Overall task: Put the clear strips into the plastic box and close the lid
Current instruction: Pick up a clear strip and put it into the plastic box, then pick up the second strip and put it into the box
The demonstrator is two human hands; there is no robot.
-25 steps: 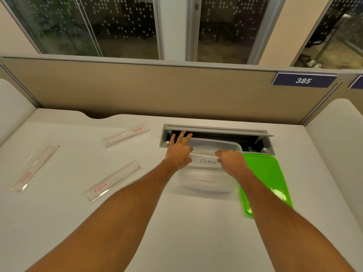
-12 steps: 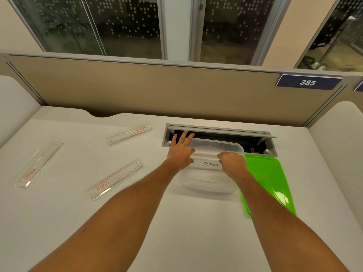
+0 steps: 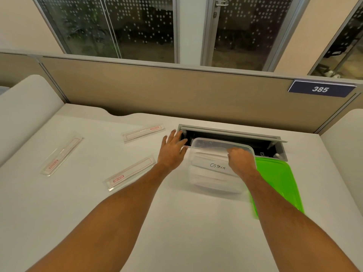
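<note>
- Since the earlier frame, left hand has slid off the box to its 9 o'clock side, fingers spread, holding nothing.
- Three strips lie loose on the desk: far-left strip, back strip, near strip.
- Near strip sits at the left hand's 8 o'clock, long axis 2-to-8; left hand is nearer.
- Right hand is curled inside the box; whether it grips the strip there, I cannot tell.
- Lid lies at the box's 3 o'clock.

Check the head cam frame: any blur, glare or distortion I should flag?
Head view: wide-angle bowing shows in the partition top and window frames; the green lid is smeared along its near edge; the plastic box looks hazy, contents hard to read; the left hand and right hand are fairly sharp; lighting soft, shadows faint.
</note>
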